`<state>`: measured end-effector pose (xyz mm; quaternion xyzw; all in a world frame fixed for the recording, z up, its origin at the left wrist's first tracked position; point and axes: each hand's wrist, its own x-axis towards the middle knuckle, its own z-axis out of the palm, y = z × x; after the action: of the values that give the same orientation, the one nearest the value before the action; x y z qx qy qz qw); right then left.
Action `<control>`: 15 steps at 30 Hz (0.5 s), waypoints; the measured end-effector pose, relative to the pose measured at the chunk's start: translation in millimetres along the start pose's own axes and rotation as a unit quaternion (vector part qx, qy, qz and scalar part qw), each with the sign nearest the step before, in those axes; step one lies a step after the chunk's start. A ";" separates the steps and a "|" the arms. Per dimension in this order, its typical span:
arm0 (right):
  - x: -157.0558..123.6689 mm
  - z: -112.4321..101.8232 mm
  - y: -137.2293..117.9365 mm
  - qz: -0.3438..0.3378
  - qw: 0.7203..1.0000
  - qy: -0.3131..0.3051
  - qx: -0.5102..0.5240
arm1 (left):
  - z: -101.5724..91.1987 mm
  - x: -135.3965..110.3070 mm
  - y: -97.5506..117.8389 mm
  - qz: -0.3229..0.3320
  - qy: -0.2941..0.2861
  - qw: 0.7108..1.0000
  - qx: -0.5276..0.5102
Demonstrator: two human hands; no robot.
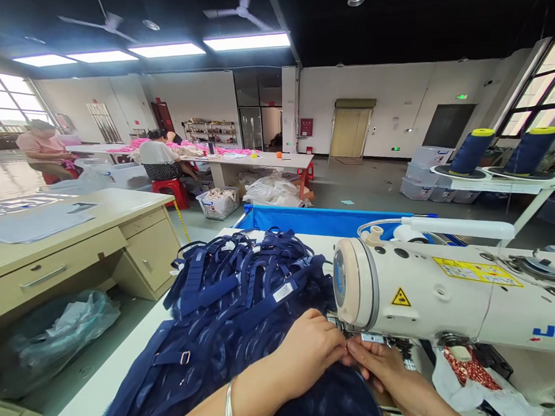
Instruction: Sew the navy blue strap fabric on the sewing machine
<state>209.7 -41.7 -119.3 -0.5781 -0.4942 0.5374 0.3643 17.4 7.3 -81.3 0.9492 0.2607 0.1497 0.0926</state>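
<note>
Left hand [306, 348], silver bangle [229, 406] at the wrist, pressed flat on navy fabric [228, 333], fingers curled and pinching its edge. Right hand [380, 363] touching the left at the fingertips, pinching the same edge just under the sewing machine [447, 292] head. Navy straps [243, 264] heaped beyond the left hand on the white counter [83, 400]. Thread cones [470, 150] far beyond the right hand.
</note>
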 end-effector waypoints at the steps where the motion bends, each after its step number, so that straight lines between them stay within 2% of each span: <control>1: -0.9 -0.6 2.1 -0.004 1.000 -0.004 0.021 | 1.0 -0.1 -0.7 0.006 0.008 1.000 0.008; 8: 5.5 -4.0 11.1 -0.016 0.998 -0.049 0.031 | 7.0 0.4 -1.7 0.013 0.025 0.999 0.034; 15: 0.4 4.3 -13.4 0.017 1.000 -0.010 0.024 | 1.3 -1.1 -0.7 0.012 0.006 1.000 0.022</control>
<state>203.0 -38.5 -107.3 -0.5723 -0.4753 0.5604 0.3640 16.7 7.2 -82.9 0.9533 0.2526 0.1509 0.0683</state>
